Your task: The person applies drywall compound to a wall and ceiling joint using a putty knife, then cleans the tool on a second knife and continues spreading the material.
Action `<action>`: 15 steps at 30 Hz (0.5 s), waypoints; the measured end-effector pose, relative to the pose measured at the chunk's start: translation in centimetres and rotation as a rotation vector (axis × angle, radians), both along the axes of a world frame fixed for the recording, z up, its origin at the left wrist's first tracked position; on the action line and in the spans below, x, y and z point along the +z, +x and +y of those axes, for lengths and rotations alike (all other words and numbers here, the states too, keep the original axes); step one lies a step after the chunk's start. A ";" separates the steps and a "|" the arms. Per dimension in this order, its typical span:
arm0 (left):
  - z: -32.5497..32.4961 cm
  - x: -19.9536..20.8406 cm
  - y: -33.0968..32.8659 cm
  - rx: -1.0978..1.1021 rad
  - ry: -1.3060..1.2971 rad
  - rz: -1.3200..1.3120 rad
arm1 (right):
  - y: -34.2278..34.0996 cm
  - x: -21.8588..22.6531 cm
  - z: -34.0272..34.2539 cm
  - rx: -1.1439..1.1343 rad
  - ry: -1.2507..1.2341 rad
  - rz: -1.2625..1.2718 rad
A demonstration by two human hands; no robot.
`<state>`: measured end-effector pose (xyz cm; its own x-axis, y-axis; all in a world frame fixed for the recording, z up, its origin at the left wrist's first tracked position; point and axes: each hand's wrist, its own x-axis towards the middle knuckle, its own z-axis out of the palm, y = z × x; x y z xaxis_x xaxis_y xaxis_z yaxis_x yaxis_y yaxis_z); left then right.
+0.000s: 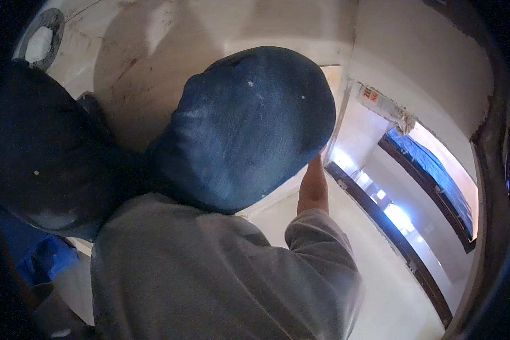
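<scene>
My right forearm (313, 190), bare below a grey sleeve (323, 235), reaches forward past my bent right knee (260, 124) in dark blue trousers with pale specks. The knee hides my right hand, so its fingers and anything they hold do not show. Closest to where the arm disappears is the edge of a pale board or panel (332, 85), near a wall corner. No part of my left hand can be made out. My left leg (45, 153) lies in shadow on the left.
An opening on the right has dark frame strips (391, 221), bright lights beyond and a blue sheet (430, 170). A printed strip (379, 102) with rough edges sits above it. Crumpled blue material (48, 259) lies at lower left; a white oval thing (39, 44) is at upper left.
</scene>
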<state>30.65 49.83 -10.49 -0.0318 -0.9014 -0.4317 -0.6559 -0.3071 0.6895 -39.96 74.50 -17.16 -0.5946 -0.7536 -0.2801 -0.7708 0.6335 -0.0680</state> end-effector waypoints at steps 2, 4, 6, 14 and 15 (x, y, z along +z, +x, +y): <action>-2.2 -0.8 -1.9 -0.031 -0.039 0.064 | -7.3 -0.8 1.0 0.123 -0.138 0.234; -0.4 0.0 -2.2 -0.022 -0.021 0.028 | -4.6 -3.5 0.1 0.085 -0.148 0.108; -0.7 -0.2 -2.8 -0.022 -0.036 0.048 | -5.4 -4.6 -0.4 0.036 -0.041 0.239; 0.4 -0.1 -2.5 -0.012 0.002 0.028 | -7.3 -1.2 1.6 0.267 0.050 -0.107; 0.3 -0.2 -2.9 -0.016 0.002 0.034 | -7.5 -1.2 1.2 -0.132 -0.049 -0.287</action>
